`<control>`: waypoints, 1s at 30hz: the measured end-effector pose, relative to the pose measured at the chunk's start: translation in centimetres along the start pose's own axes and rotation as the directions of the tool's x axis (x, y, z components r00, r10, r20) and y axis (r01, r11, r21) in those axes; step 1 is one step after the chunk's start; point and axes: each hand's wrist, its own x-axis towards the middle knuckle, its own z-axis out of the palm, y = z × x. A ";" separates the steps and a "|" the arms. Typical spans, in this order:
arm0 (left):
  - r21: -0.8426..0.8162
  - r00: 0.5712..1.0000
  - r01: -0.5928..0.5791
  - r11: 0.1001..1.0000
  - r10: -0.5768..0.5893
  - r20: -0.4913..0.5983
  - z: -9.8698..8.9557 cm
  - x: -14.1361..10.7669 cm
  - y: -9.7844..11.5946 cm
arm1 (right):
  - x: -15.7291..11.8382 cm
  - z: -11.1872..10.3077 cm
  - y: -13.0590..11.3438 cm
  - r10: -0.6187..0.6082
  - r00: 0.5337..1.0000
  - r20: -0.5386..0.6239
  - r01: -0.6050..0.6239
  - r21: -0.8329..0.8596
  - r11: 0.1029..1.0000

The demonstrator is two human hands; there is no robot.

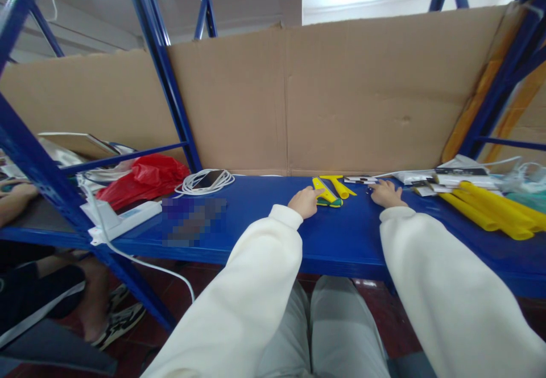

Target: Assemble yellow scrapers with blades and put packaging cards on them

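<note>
My left hand is at the near left edge of a flat yellow piece, its forefinger laid over the edge and the other fingers closed against it. Along the piece's near side shows a green-and-yellow part; its kind is unclear. Just behind lies a yellow T-shaped piece, touched by neither hand. To the right, my right hand rests palm down with its fingers spread, close to small dark bits on the blue tabletop. Its fingertips come near some thin white packets.
Yellow tubes and white packets lie at the right. On the left are a coiled white cable, a red plastic bag and a white power strip. Cardboard stands behind; another person's hand is far left.
</note>
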 end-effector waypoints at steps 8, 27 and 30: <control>0.005 1.000 -0.011 1.000 0.011 -0.008 0.1 0.0 -0.1 | -0.3 -0.6 -0.6 -0.085 0.996 -0.010 0.084 -0.071 0.994; 0.013 1.000 0.002 1.000 -0.002 -0.003 -0.1 -0.1 0.1 | -1.1 -2.0 -1.7 -0.229 0.973 0.003 0.228 -0.098 0.969; 0.013 1.000 0.000 1.000 0.000 -0.003 0.0 -0.1 0.0 | -0.8 -1.9 -1.8 -0.257 0.966 -0.030 0.255 -0.046 0.966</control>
